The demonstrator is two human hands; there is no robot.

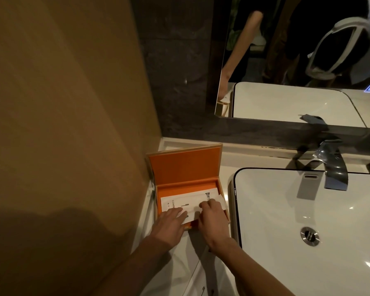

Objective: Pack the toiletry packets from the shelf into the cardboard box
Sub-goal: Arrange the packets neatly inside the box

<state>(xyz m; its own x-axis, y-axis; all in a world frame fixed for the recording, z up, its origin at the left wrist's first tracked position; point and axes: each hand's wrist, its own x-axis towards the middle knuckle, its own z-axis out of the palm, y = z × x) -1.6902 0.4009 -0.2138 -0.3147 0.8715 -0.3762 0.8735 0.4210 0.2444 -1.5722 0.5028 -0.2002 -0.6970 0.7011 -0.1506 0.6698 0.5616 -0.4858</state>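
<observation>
— How many do we count?
— At least two white toiletry packets [174,202] inside one open orange box [184,165], at nine o'clock from the basin [286,214].
— Our hands?
— Our left hand [171,223] presses flat on a packet. Our right hand [212,218] has its fingers curled on a packet, and we cannot tell whether it pinches.

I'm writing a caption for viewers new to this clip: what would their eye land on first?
The open orange box, its lid standing up, stands out at lower centre. The left hand and right hand rest on the white packets in it. A large white sink with a dark faucet fills the right.
</observation>
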